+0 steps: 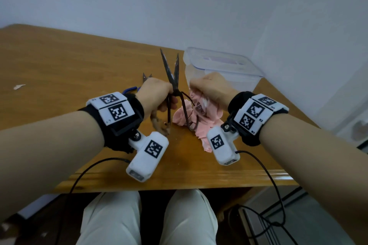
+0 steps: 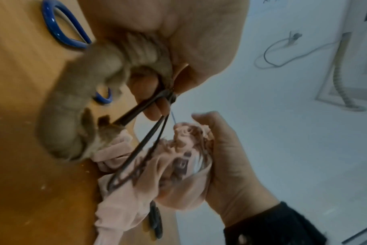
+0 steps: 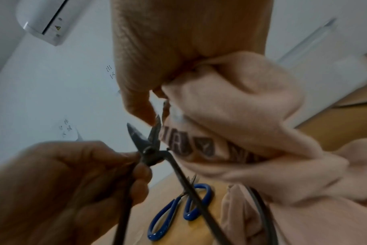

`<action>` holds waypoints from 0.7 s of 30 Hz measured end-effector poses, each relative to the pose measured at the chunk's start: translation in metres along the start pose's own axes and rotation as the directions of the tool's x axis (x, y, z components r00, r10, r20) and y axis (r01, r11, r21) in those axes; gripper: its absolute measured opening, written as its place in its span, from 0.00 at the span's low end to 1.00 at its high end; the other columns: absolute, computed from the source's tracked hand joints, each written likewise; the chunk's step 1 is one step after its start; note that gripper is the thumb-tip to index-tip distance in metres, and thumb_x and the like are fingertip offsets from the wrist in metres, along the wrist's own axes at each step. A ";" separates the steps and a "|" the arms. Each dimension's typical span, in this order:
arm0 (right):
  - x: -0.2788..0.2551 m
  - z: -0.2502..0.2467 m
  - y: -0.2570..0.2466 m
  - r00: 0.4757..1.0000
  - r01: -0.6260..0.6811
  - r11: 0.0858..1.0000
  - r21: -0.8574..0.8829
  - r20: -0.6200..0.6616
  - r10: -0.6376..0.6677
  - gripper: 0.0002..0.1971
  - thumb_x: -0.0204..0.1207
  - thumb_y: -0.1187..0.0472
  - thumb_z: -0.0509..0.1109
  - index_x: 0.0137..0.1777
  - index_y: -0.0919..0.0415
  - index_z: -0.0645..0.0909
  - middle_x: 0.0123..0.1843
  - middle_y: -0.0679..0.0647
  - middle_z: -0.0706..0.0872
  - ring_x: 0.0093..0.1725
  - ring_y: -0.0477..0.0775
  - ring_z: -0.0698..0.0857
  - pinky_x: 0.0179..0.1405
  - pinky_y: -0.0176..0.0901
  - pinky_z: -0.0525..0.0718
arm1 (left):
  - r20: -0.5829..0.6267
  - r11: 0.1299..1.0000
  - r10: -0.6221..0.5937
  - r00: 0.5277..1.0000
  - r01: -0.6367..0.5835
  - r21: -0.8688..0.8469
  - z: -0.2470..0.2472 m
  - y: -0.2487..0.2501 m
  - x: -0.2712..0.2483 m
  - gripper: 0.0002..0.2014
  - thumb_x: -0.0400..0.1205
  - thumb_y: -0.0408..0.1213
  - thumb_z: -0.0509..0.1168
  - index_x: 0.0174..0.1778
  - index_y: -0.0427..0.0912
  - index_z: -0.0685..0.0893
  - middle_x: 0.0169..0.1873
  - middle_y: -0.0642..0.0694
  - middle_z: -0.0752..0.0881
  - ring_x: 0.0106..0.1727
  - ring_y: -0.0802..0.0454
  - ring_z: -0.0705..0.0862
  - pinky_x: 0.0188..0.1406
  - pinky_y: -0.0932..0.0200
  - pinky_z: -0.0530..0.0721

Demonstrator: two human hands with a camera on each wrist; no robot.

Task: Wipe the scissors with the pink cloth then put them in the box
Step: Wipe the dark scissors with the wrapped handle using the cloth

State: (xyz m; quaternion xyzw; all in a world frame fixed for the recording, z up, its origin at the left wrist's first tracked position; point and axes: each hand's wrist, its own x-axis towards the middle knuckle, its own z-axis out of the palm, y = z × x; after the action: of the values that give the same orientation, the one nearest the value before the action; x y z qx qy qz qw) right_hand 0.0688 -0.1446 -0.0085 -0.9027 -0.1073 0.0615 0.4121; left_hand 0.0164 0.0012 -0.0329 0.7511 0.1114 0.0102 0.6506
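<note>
1. The dark scissors (image 1: 171, 77) are pinched at the pivot by the left hand (image 1: 157, 93), fingers curled round the shank; the blades point up and stand slightly apart, the long loop handles trail down toward the table (image 1: 59, 61).
2. The pink cloth (image 1: 196, 119) is bunched in the right hand (image 1: 211, 87), fingers clamped on the wad, held just beside the blades; its tail lies on the table.
3. The scissors are judged stiff, all metal, fairly heavy, with sharp tips and a rusty look; the pivot is taken as the safest hold, and wiping is best done away from the edges.
4. The cloth is soft and limp, and could snag on a point.
5. The clear box (image 1: 223, 65) stands open just behind the right hand, near the table's far corner; room above it is free.
6. Blue-handled scissors (image 3: 178, 210) lie near the left hand.
</note>
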 end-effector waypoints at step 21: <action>-0.005 -0.016 0.010 0.984 -0.119 0.970 0.212 0.158 0.086 0.12 0.69 0.76 0.63 0.26 0.66 0.74 0.20 0.55 0.76 0.18 0.49 0.77 0.19 0.31 0.76 | -0.008 0.828 0.164 0.986 -0.133 0.545 -0.006 0.006 0.010 0.26 0.77 0.40 0.72 0.71 0.39 0.77 0.64 0.41 0.80 0.61 0.44 0.80 0.58 0.54 0.80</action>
State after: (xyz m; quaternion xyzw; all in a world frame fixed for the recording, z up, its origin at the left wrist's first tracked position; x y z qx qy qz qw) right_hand 0.0685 -0.1644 -0.0056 -0.8486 -0.0833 0.1607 0.4972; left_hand 0.0260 0.0076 -0.0273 0.9103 0.0686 0.0489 0.4052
